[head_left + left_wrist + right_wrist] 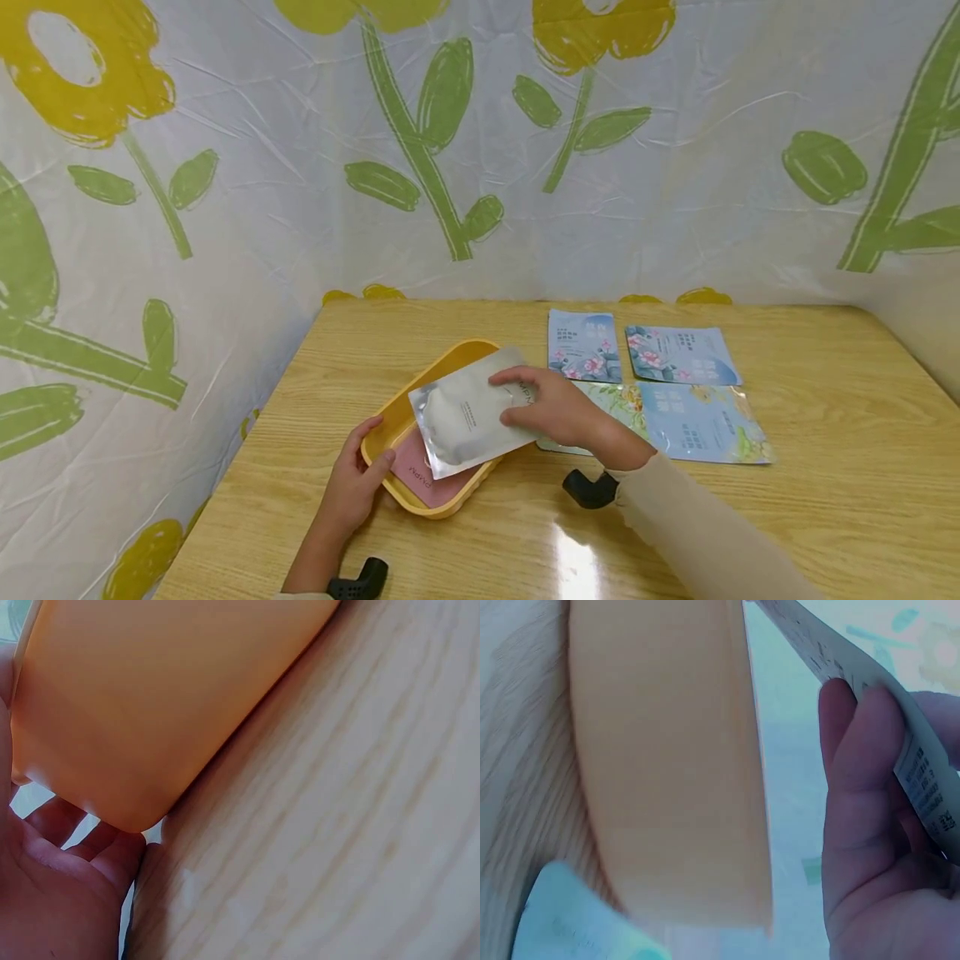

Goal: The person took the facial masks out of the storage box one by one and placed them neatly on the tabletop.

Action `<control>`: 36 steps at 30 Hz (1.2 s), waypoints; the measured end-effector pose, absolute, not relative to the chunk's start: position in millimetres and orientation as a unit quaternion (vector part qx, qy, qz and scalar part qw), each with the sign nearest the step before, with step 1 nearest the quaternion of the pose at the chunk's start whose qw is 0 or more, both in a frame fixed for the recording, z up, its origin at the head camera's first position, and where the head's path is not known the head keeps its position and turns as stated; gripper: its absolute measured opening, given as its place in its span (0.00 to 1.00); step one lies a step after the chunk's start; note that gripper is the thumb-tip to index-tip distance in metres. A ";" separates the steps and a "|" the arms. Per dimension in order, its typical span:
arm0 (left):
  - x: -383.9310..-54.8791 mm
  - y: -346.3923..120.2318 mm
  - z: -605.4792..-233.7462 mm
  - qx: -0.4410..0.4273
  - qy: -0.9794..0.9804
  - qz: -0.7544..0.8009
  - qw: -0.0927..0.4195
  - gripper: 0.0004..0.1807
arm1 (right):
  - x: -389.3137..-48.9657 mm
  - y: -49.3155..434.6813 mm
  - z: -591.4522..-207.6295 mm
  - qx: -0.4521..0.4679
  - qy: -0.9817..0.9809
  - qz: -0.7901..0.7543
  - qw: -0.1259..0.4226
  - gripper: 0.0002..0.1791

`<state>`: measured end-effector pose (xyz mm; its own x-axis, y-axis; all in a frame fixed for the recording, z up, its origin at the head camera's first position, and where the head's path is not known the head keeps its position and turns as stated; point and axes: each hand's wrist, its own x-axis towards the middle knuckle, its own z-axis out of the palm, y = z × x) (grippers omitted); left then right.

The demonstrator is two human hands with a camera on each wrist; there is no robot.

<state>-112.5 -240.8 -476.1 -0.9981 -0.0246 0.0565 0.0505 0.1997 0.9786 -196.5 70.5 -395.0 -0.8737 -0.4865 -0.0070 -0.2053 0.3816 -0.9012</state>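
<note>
My left hand (354,485) grips the near left corner of a yellow plastic bin (399,415), thumb over the rim and fingers outside. In the left wrist view, that hand's fingers (116,862) lie along the bin's lower end. A silver-white sheet mask packet (463,417) is tilted over the bin, pinched along its right side by my right hand (558,410). The right wrist view shows the packet's printed back (922,787), with fingers and thumb on both faces above the bin wall. Inside the bin lies a pink packet (414,477), partly hidden under the silver one.
Right of the bin, two blue flowered packets (582,350) (684,354) lie at the back. In front of them are a light blue packet (705,423) and a green-patterned packet (615,404), partly covered by my right hand. A flower-print cloth (600,225) hangs behind the wooden table (315,375).
</note>
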 end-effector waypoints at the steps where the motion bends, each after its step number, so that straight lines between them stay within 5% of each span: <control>1: -112.6 -240.8 -475.8 -0.009 -0.774 -0.632 0.029 0.30 | -195.5 74.7 -396.0 -0.209 0.819 -0.518 0.129 0.24; 23: -111.0 -239.9 -475.8 -0.012 -0.774 -0.632 0.029 0.30 | -148.5 155.7 -415.1 -0.114 0.842 -0.526 0.020 0.18; 36: -111.4 -240.3 -476.4 -0.021 -0.772 -0.634 0.032 0.30 | -118.8 196.6 -427.6 -0.032 0.867 -0.496 0.029 0.20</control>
<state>-111.4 -240.3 -476.4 -0.9971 -0.0090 0.0762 0.0730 0.1955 0.9780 -118.8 196.6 -427.6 -0.9962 -0.0850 -0.0178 -0.0276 0.5049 -0.8627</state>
